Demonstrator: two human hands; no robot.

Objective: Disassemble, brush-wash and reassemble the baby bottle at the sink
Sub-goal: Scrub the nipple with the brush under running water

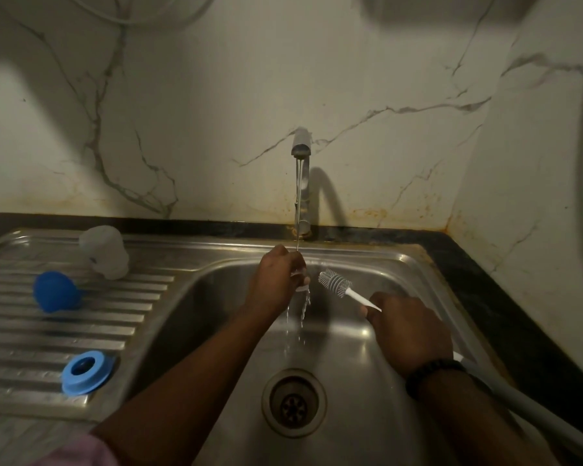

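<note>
My left hand (278, 280) grips a small clear part, probably the teat (302, 280), under the running tap (300, 183); water spills off it into the basin. My right hand (408, 331) holds the bottle brush by its white handle, its grey bristle head (335, 282) pointing up-left, close to the teat but apart from it. On the draining board lie the clear bottle body (106, 252) on its side, a blue cap (56, 292) and the blue screw ring (86, 371).
The steel sink basin (367, 381) has a round drain (293, 401) at the front middle. A ridged draining board (31, 334) lies to the left. A dark counter (505, 297) edges the right. A marble wall stands behind the tap.
</note>
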